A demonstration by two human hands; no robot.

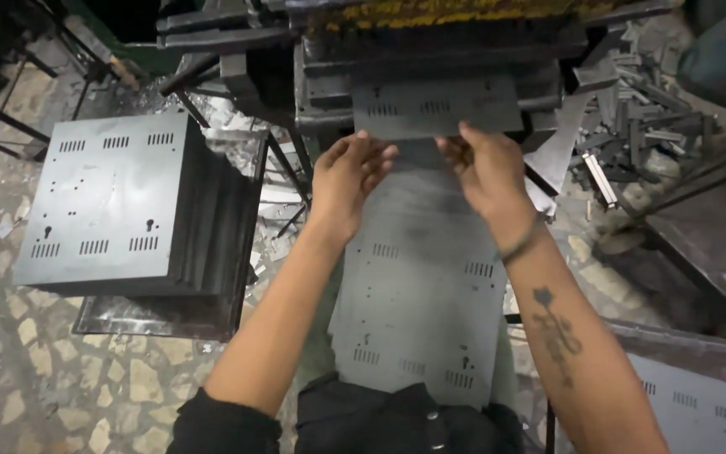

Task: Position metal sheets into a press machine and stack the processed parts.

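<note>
Both hands at the press: left hand [348, 175] and right hand [479, 161], fingers curled, pinch the punched sheet [436, 108] in the die. Finished stack [119, 202] on the left, more blanks [418, 294] on the lap.

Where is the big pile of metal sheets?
In the head view, the stack of punched grey metal sheets sits on the left, on a low metal stand over the stone floor, beside the left hand and the press machine.
</note>
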